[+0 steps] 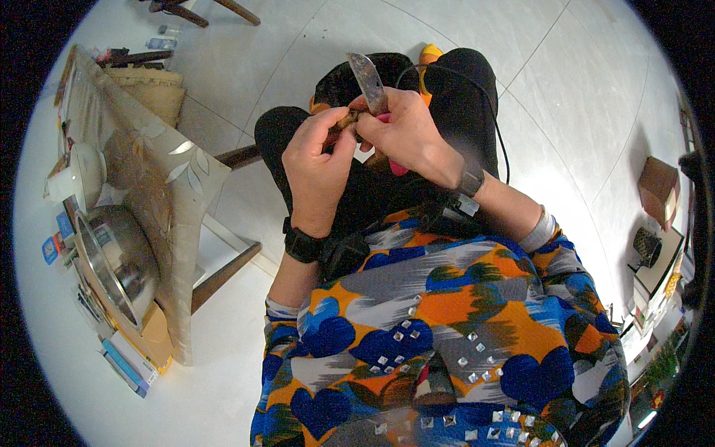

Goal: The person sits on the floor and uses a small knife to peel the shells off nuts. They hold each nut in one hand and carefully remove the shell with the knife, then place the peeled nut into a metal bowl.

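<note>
In my right hand [410, 134] is a small knife with a pink handle [397, 168]. Its broad, stained blade [367, 79] points up and away from me, past my curled fingers. The fingertips of my left hand [317, 165] pinch a small, knobbly brown piece [347, 119], perhaps a root. My right thumb meets that piece from the other side. Both hands are close together above my lap, over black trousers [461, 89]. Fingers cover much of the brown piece and part of the knife handle.
To the left stands a table under a clear patterned cover [184, 167], holding a large steel bowl [125, 262] and a white bowl [87, 174]. Behind it is a woven basket [148, 89]. A black cable [499, 131] hangs by my right knee. A cardboard box [658, 187] sits far right.
</note>
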`<state>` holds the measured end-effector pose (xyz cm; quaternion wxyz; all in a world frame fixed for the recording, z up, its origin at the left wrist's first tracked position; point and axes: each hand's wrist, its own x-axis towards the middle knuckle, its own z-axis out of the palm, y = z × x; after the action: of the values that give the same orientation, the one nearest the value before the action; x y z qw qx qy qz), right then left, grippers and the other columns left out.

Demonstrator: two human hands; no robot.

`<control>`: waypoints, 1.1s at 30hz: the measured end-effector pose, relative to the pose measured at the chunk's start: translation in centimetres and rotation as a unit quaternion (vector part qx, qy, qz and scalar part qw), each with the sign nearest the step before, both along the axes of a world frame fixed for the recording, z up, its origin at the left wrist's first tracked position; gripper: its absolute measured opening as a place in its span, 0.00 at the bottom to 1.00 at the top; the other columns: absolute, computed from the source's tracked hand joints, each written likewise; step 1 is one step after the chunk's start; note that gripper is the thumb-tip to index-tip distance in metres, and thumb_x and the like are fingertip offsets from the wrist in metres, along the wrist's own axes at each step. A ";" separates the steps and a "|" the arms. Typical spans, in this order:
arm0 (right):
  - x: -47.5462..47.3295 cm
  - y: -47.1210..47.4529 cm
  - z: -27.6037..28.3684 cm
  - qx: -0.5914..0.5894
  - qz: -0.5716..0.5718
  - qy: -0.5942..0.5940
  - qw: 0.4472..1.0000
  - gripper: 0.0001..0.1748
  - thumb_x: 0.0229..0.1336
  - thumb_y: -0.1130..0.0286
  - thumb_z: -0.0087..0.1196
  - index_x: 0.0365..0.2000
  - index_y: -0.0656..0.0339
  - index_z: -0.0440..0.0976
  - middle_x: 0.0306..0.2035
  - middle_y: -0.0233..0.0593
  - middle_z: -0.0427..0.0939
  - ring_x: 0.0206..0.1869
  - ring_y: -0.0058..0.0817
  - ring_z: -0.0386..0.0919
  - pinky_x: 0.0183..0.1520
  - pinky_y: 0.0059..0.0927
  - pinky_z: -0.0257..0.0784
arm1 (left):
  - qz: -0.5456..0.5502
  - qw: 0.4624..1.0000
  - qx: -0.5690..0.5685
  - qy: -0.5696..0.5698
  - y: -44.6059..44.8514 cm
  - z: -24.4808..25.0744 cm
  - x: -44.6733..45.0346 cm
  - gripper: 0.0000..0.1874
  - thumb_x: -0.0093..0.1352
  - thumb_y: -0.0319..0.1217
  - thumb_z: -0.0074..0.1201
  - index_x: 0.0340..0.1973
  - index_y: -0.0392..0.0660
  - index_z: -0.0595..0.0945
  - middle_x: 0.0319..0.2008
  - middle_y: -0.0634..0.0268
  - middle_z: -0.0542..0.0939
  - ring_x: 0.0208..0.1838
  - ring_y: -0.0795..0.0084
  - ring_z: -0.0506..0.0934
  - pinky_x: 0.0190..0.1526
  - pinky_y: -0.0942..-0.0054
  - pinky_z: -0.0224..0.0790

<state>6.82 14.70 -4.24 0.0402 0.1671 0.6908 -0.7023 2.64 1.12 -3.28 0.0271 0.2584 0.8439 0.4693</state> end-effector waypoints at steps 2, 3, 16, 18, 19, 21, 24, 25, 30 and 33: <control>0.1 0.0 0.1 0.000 -0.002 0.008 1.000 0.13 0.52 0.73 0.51 0.36 0.73 0.71 0.24 0.39 0.77 0.24 0.19 0.76 0.26 0.20 0.73 | 0.001 1.000 0.005 0.003 -0.1 -0.1 0.0 0.11 0.57 0.21 0.54 0.36 0.38 0.79 0.32 0.60 0.79 0.31 0.73 0.78 0.33 0.78 0.72; 0.3 -0.1 0.1 0.004 -0.004 0.013 1.000 0.12 0.52 0.73 0.51 0.36 0.72 0.71 0.24 0.39 0.77 0.24 0.19 0.76 0.26 0.20 0.73 | 0.001 1.000 0.007 0.005 -0.1 -0.1 0.0 0.11 0.57 0.20 0.54 0.36 0.38 0.79 0.32 0.60 0.79 0.31 0.74 0.78 0.33 0.79 0.72; 0.4 -0.3 -0.1 0.064 -0.011 0.049 0.997 0.10 0.52 0.73 0.52 0.34 0.69 0.73 0.23 0.35 0.77 0.24 0.15 0.75 0.25 0.19 0.71 | 0.041 0.993 0.063 -0.095 0.1 -0.4 0.2 0.09 0.58 0.22 0.56 0.36 0.37 0.80 0.27 0.68 0.78 0.28 0.84 0.74 0.29 0.85 0.67; 0.5 -0.3 -0.1 0.048 -0.009 0.040 0.998 0.10 0.52 0.73 0.52 0.34 0.69 0.73 0.23 0.35 0.77 0.24 0.15 0.75 0.24 0.18 0.71 | 0.043 0.990 0.067 -0.113 0.1 -0.4 0.2 0.09 0.59 0.22 0.56 0.36 0.37 0.80 0.26 0.69 0.78 0.28 0.85 0.73 0.29 0.86 0.66; 0.5 -0.3 -0.2 0.051 -0.007 0.046 0.998 0.10 0.52 0.73 0.52 0.34 0.69 0.73 0.23 0.35 0.77 0.24 0.15 0.75 0.24 0.18 0.71 | 0.043 0.990 0.070 -0.119 0.1 -0.4 0.2 0.09 0.59 0.22 0.56 0.36 0.37 0.80 0.26 0.69 0.78 0.28 0.85 0.73 0.29 0.86 0.66; 0.4 -0.5 -0.3 0.048 -0.040 0.057 0.996 0.08 0.47 0.72 0.54 0.27 0.69 0.72 0.18 0.39 0.74 0.20 0.18 0.71 0.23 0.24 0.67 | 0.043 0.988 0.077 -0.131 0.1 -0.5 0.1 0.09 0.59 0.22 0.56 0.36 0.37 0.80 0.26 0.70 0.78 0.27 0.85 0.73 0.30 0.86 0.66; 0.3 -0.6 -0.6 0.053 -0.051 0.071 0.995 0.08 0.45 0.72 0.54 0.24 0.68 0.72 0.16 0.41 0.73 0.18 0.20 0.69 0.22 0.27 0.66 | 0.036 0.987 0.071 -0.137 -0.1 -0.4 0.0 0.09 0.60 0.22 0.55 0.37 0.37 0.80 0.27 0.69 0.79 0.28 0.85 0.73 0.30 0.86 0.66; 0.3 -0.5 -0.6 0.057 -0.049 0.063 0.995 0.08 0.45 0.72 0.54 0.25 0.68 0.72 0.16 0.41 0.73 0.18 0.20 0.70 0.22 0.27 0.66 | 0.037 0.984 0.077 -0.158 -0.1 -0.4 0.0 0.09 0.60 0.22 0.55 0.37 0.37 0.80 0.27 0.69 0.79 0.28 0.85 0.74 0.31 0.85 0.67; 0.5 -0.2 -0.8 -0.013 -0.028 0.043 0.999 0.09 0.47 0.73 0.53 0.30 0.68 0.75 0.17 0.36 0.75 0.19 0.17 0.71 0.21 0.22 0.67 | 0.047 0.948 0.148 -0.277 -0.3 -0.7 -0.2 0.09 0.62 0.23 0.53 0.38 0.36 0.79 0.30 0.66 0.79 0.31 0.82 0.76 0.33 0.84 0.69; 0.4 -0.1 -0.8 -0.054 -0.017 0.031 0.998 0.09 0.49 0.73 0.53 0.32 0.67 0.75 0.18 0.33 0.76 0.19 0.15 0.71 0.21 0.19 0.67 | 0.040 0.939 0.162 -0.299 -0.5 -0.7 -0.2 0.09 0.63 0.23 0.53 0.39 0.35 0.79 0.30 0.65 0.79 0.32 0.80 0.76 0.34 0.84 0.69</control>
<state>7.26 14.64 -5.06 0.0153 0.1546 0.6498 -0.7441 2.46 0.65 -4.01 0.2174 0.0725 0.7192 0.6559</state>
